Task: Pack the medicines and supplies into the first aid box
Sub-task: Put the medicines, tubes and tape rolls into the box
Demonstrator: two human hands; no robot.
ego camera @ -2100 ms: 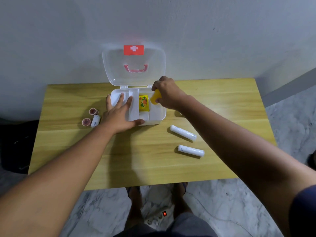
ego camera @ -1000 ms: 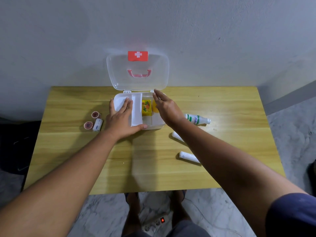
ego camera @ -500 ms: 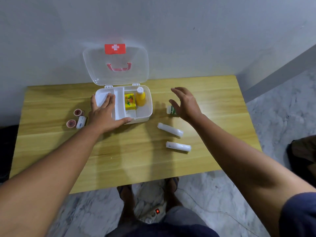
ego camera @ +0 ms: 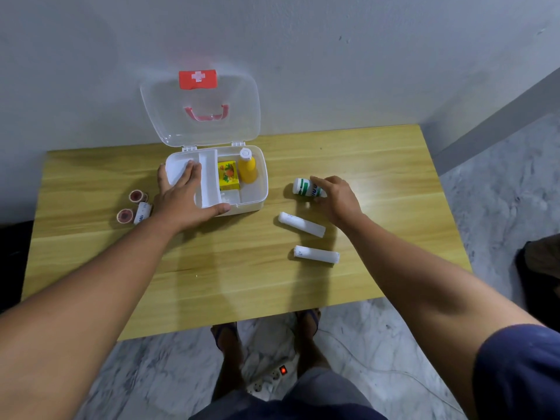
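Note:
The white first aid box [ego camera: 263,189] stands open on the wooden table, its clear lid [ego camera: 200,110] leaning back against the wall. Inside lie a yellow carton [ego camera: 228,175] and a yellow bottle [ego camera: 248,168]. My left hand [ego camera: 185,195] rests flat on the box's left compartment and front rim, steadying it. To the right of the box, my right hand [ego camera: 335,197] closes around a white bottle with a green label [ego camera: 304,187] lying on the table. Two white rolls [ego camera: 301,224] [ego camera: 316,254] lie nearer me.
Left of the box sit two small brown-red tape rolls [ego camera: 138,196] [ego camera: 125,215] and a small white tube [ego camera: 142,212]. The wall is right behind the box. Below the table's near edge [ego camera: 272,319] are my feet and a power strip [ego camera: 272,375].
My right hand left the box, where the yellow bottle now stands, swung right and came down on the green-labelled bottle. My left hand stayed on the box. The camera view shifted.

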